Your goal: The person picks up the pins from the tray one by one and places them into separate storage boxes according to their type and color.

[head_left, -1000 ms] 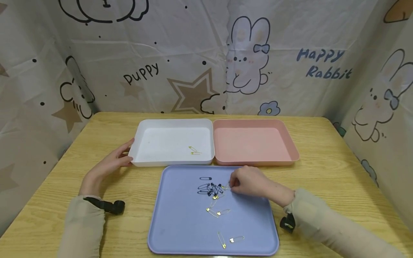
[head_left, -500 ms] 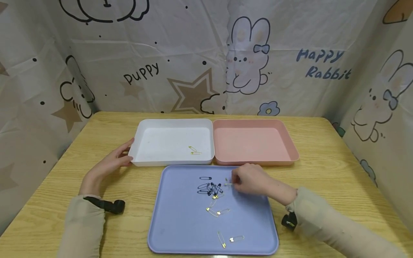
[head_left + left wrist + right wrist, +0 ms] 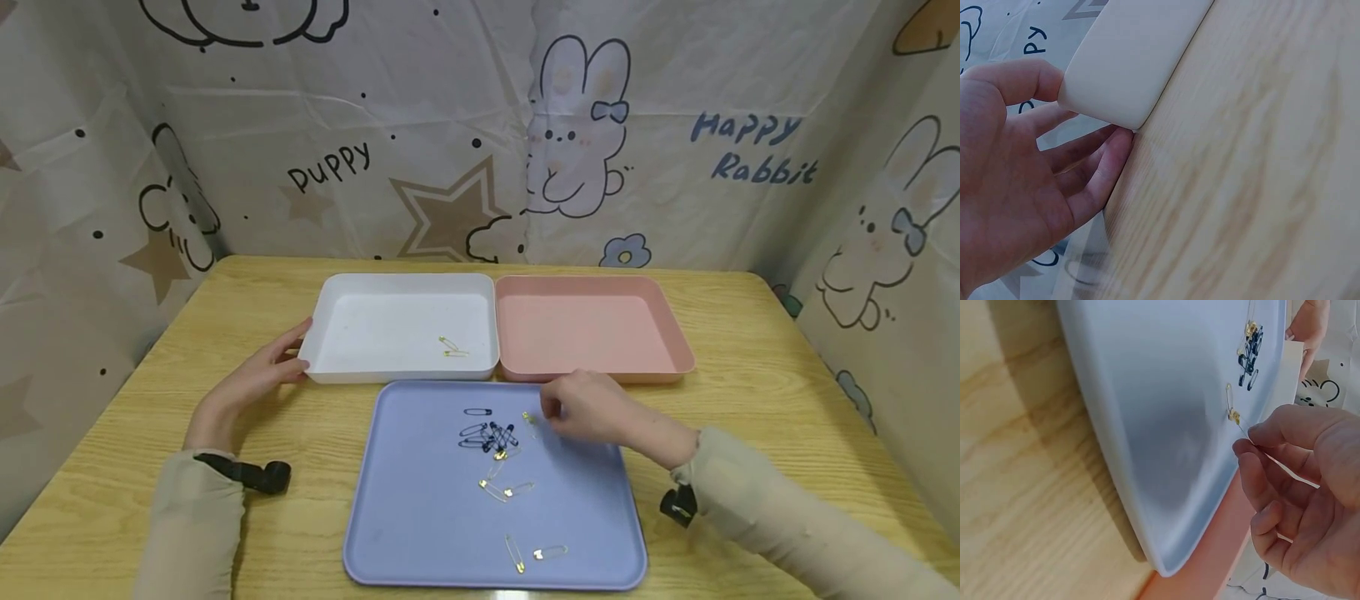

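My right hand (image 3: 588,406) is over the back right of the blue tray (image 3: 420,533). Its thumb and index finger pinch the thin end of a gold safety pin (image 3: 1235,416); a second gold safety pin (image 3: 1229,394) overlaps its head in the right wrist view. Left of that hand lies a pile of black safety pins (image 3: 495,437), with several gold safety pins (image 3: 492,490) in front of it. My left hand (image 3: 258,371) touches the left end of the white tray (image 3: 375,329), its fingertips against the outer wall. Two gold safety pins (image 3: 453,353) lie inside that tray.
Beside the white tray stands a pink tray (image 3: 592,325), close behind the blue one. All three sit on a wood-grain table (image 3: 750,400). A printed curtain (image 3: 450,125) hangs behind the table and along both sides.
My right hand has shifted slightly right and back, drawing the pinched gold safety pin away from the black pile. The left hand has stayed at the white tray.
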{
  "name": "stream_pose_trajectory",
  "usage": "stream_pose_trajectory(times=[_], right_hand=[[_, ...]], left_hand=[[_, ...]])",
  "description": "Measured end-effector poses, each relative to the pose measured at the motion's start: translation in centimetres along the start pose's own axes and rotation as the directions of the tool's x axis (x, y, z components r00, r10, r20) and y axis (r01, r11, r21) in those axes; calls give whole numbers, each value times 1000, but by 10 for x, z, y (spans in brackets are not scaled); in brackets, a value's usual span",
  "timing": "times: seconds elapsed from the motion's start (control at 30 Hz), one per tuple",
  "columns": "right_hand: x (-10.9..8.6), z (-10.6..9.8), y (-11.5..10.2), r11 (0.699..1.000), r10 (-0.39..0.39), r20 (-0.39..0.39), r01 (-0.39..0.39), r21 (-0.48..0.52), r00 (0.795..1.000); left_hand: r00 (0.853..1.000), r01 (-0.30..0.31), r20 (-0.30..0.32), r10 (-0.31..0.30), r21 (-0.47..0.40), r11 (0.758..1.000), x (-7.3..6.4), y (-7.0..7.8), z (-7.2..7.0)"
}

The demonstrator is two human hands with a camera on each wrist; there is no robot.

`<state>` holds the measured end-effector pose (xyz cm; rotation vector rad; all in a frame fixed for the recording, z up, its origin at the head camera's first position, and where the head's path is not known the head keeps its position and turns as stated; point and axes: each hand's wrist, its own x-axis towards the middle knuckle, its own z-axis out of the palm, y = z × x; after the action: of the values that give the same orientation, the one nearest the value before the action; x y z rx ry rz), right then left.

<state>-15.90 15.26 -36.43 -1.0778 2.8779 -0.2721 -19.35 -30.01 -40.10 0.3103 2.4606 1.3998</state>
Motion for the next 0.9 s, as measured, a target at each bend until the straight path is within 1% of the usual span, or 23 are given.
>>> stream_pose_trajectory(times=[0.17,0.3,0.53,0.7,0.9], right_hand=[[1,-8,0,1000,-5,1,5,-29,1000],[6,-14,0,999,-25,-30,24,-38,999],[19,-22,-2,997,-63,-81,59,-49,995],[28,-27,-2,996,-76,-109,71,-45,991],[42,-28,-4,996,-85,-146,80,-39,986]], left_hand=[[1000,8,-3,-8,2,1000,0,0,0],[1000,11,-1,-11,-7,1000,1,1,0],[1000,17,-4,-17,2,1000,0,2,2],[1000,19,-11,-19,7,1000,1,2,2],[1000,22,-21,-22,11,1000,1,1,1]])
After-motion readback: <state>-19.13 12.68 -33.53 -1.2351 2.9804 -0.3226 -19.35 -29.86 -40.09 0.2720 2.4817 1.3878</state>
